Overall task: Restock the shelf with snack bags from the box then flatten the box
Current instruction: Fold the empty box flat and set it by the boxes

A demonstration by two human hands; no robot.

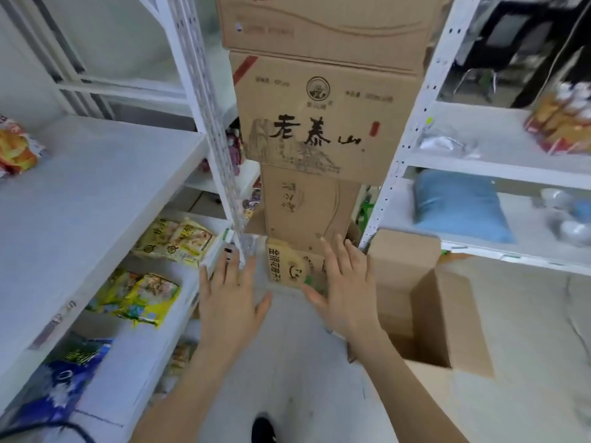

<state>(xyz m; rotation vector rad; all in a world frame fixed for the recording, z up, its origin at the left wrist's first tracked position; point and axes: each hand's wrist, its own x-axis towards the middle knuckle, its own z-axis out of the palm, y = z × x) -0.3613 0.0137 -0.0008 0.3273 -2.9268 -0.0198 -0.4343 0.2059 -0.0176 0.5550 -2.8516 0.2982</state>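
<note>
Several yellow snack bags (174,239) already lie on lower tiers of the left shelf (96,193), so restocking looks at least partly done. Near right, the open cardboard box (447,318) stands on the floor (287,346), not yet flattened; its inside is mostly hidden. Left hand (228,294) and right hand (343,282) reach toward the far stack of cartons (316,123), fingers (327,252) spread apart, holding nothing.

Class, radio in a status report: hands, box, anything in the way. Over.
Left hand open, right hand open, both empty. Open brown cardboard box unflattened, right side. Tall brown cardboard stack ahead.
</note>
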